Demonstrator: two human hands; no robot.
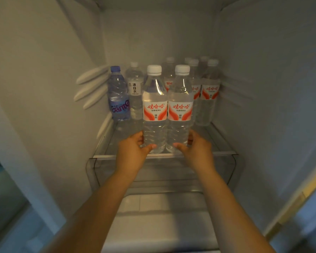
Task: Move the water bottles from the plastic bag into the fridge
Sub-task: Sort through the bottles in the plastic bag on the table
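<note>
Two clear water bottles with white caps and red-and-white labels stand side by side at the front of the glass fridge shelf (224, 143). My left hand (133, 152) grips the base of the left bottle (154, 110). My right hand (195, 150) grips the base of the right bottle (181, 110). Behind them stand several more bottles with the same label (209, 92). A blue-tinted bottle (118, 95) and a clear bottle with a white label (135, 90) stand at the back left. The plastic bag is not in view.
White fridge walls close in on both sides, with moulded shelf ribs (91, 88) on the left wall. A transparent drawer (98, 172) sits under the shelf, and a white ledge (159, 225) lies below it. The fridge's door edge (295, 196) runs along the right.
</note>
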